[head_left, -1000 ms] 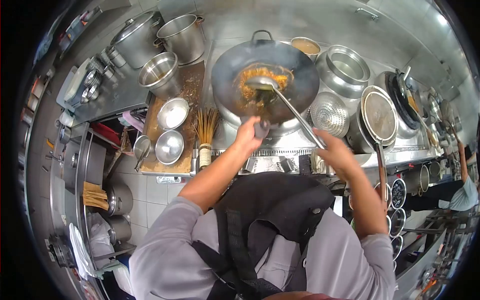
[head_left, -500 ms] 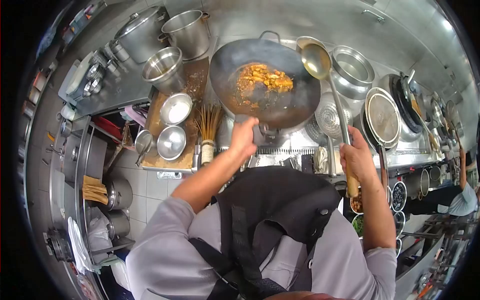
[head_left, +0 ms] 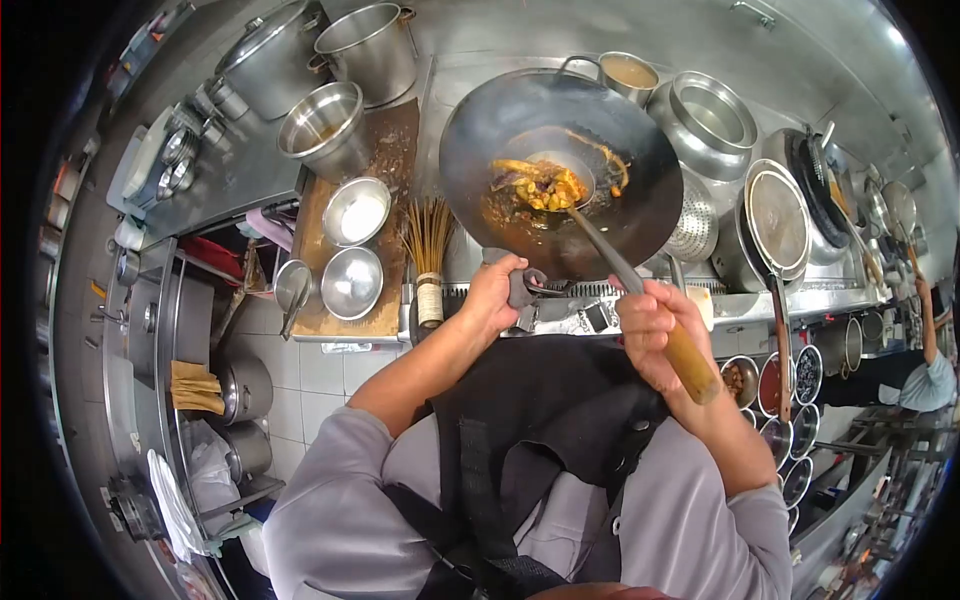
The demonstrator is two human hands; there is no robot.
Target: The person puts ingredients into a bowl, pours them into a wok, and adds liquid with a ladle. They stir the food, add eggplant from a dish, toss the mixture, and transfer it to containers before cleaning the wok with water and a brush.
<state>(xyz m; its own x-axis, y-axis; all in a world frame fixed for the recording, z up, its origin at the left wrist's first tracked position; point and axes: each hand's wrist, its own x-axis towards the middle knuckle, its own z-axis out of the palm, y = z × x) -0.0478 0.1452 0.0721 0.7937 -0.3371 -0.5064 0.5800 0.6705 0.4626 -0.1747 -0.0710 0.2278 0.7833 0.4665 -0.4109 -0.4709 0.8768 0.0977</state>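
Observation:
My left hand [head_left: 488, 298] is closed around the near handle of a dark wok [head_left: 490, 120], with a folded grey cloth [head_left: 521, 288] in its grip. In my right hand [head_left: 655, 335] is a long ladle [head_left: 612, 256] with a wooden handle end, gripped by closed fingers. The ladle's bowl is down inside the wok, touching and partly under browned, saucy food pieces [head_left: 535, 185]. A streak of orange sauce and bits curves along the wok's far right inner side. The cloth hides part of the wok handle.
Left of the wok, a bamboo brush [head_left: 428, 255] stands near two metal bowls [head_left: 352, 283] on a brown board. A pot of liquid [head_left: 630, 74], a perforated skimmer [head_left: 692, 222] and round strainers [head_left: 777, 222] sit to the right. Another person [head_left: 925, 385] is at far right.
The ladle has come down from above the wok's right rim into the food, my right hand moving left. The wok has shifted right, and the food has moved, with some spread up the far right side.

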